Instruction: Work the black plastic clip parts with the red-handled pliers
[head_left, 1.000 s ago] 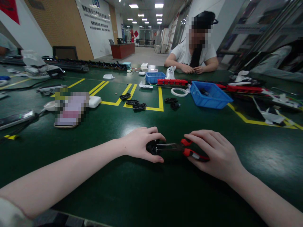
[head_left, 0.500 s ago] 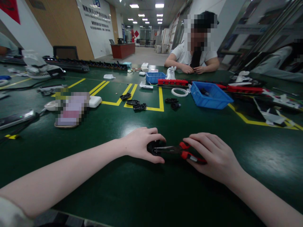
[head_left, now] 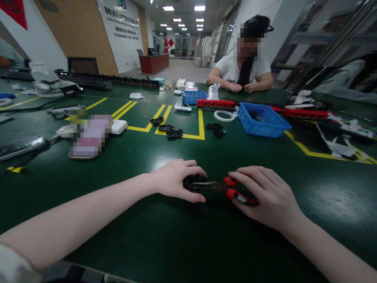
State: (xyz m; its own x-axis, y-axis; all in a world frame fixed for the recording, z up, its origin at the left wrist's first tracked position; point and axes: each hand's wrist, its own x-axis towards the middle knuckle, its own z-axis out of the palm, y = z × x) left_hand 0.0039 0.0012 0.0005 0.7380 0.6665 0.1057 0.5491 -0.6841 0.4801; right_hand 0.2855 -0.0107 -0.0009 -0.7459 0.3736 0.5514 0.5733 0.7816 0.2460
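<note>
My left hand [head_left: 174, 179] is curled around a small black part [head_left: 188, 182] and presses it onto the green table [head_left: 182, 236]. Red-handled pliers [head_left: 219, 187] lie level just above the table, their dark jaws reaching left into the black part. My right hand [head_left: 265, 194] is closed over the pliers' red handles, which mostly hide under my fingers. Both forearms rest low over the table's near edge.
Several loose black parts [head_left: 166, 129] lie by yellow floor-style tape lines. A blue bin [head_left: 262, 120] stands right of centre, a smaller blue bin [head_left: 193, 96] and a red strip [head_left: 215, 103] behind it. A person sits across the table. A white box [head_left: 118, 126] and cables lie left.
Almost nothing differs; the view has shifted slightly, and both hands keep the same hold on the black part and the pliers.
</note>
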